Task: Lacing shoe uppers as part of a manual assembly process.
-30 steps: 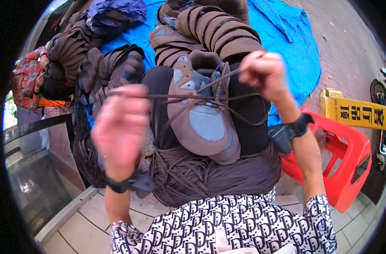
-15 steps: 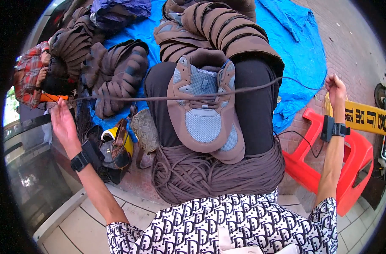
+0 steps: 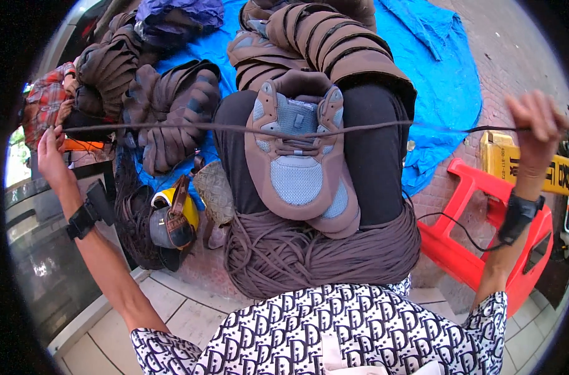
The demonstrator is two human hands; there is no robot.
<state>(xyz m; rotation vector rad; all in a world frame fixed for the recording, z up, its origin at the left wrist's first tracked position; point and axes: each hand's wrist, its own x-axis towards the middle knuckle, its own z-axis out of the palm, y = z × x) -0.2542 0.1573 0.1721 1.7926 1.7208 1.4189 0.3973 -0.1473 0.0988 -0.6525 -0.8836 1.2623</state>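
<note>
A long grey-brown shoelace (image 3: 384,126) is stretched nearly straight between my spread arms, passing over a shoe upper (image 3: 297,181) on my lap. My left hand (image 3: 53,159), far out to the left, pinches one end in its fingertips. At the far right my right hand (image 3: 535,125), smeared by motion, is closed round the other side of the lace. The upper is brown with light blue mesh, toe toward me. Lace runs through its lowest holes, just above the toe. A second upper (image 3: 341,215) lies partly hidden beneath it. A thick bundle of laces (image 3: 322,256) drapes across my lap.
Stacked uppers (image 3: 334,44) rest beyond my knees, with more (image 3: 178,115) on the blue tarp (image 3: 434,56). A red plastic stool (image 3: 472,187) and yellow sign (image 3: 547,172) stand right. A person in a checked shirt (image 3: 47,100) sits far left.
Both hands have moved outward, left hand to the left and right hand to the right. The lace between them is pulled longer and has risen slightly on the right.
</note>
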